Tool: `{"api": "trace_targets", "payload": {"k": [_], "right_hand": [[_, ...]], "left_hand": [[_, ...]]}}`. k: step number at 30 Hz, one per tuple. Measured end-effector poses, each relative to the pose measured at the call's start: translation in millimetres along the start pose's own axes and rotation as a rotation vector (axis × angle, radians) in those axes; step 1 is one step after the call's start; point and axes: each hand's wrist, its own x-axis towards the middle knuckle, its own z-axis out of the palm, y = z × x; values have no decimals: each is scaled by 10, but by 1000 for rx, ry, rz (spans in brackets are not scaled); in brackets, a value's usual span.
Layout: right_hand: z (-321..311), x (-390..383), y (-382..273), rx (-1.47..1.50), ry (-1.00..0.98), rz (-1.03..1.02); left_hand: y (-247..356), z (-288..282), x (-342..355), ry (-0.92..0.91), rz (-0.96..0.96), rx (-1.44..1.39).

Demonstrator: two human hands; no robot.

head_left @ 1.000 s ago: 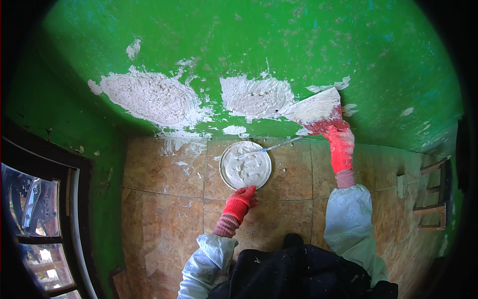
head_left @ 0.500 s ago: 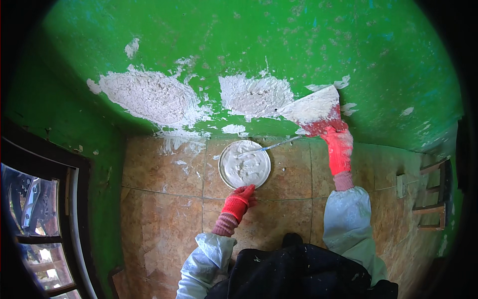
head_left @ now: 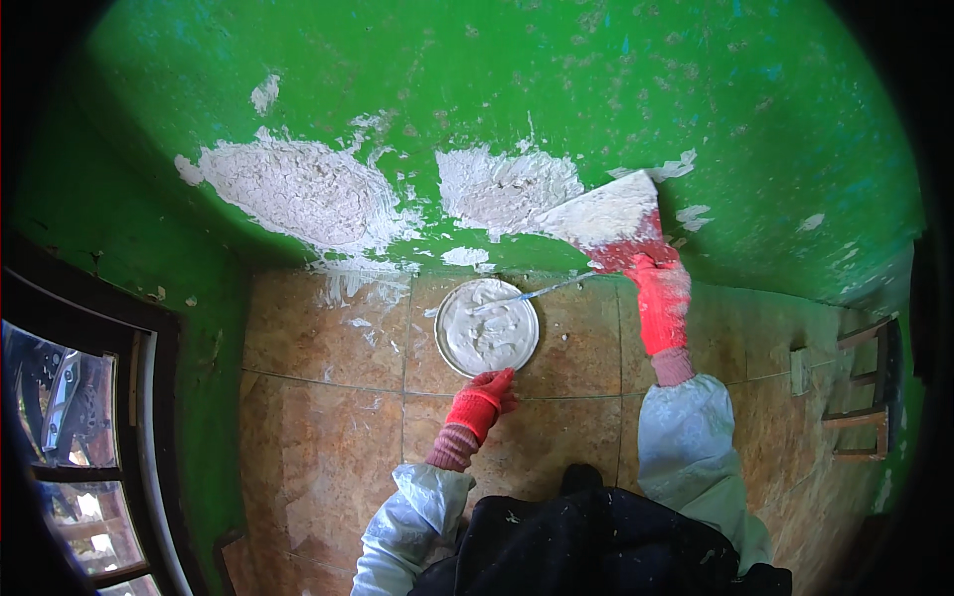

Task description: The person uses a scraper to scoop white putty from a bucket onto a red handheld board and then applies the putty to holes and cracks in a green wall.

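Note:
In a red glove, my right hand (head_left: pixel 660 298) is closed on a wide red putty knife (head_left: pixel 608 221), its broad blade coated with white putty. The blade lies against the green wall (head_left: pixel 636 79), its left corner at the right edge of a rough white putty patch (head_left: pixel 507 189). My left hand (head_left: pixel 480 405), also gloved in red, pinches the near rim of a round white tub of putty (head_left: pixel 535 343) on the floor. A thin bluish stick or tool (head_left: pixel 556 287) leans out of the tub to the right; its lower end is in the putty.
A larger putty patch (head_left: pixel 293 194) covers the wall at left. Brown floor tiles (head_left: pixel 318 437) carry white smears below it. At far left is a dark-framed window or door (head_left: pixel 129 417). A wooden frame-like piece (head_left: pixel 863 397) stands at far right.
My right hand and the putty knife have slid slightly left along the wall, toward the middle patch. My left hand stays at the tub's rim.

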Motion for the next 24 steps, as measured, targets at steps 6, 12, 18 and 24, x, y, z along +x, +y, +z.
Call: {"api": "trace_targets", "payload": {"k": [6, 12, 18, 24], "right_hand": [[49, 13, -10, 112, -23, -23], [18, -25, 122, 111, -8, 27], [-147, -126, 172, 61, -6, 17], [-132, -165, 200, 156, -23, 33]], "left_hand": [[5, 78, -11, -14, -3, 24], [11, 116, -59, -33, -4, 18], [24, 92, -51, -41, -8, 25], [16, 172, -72, -51, -20, 41]]}}
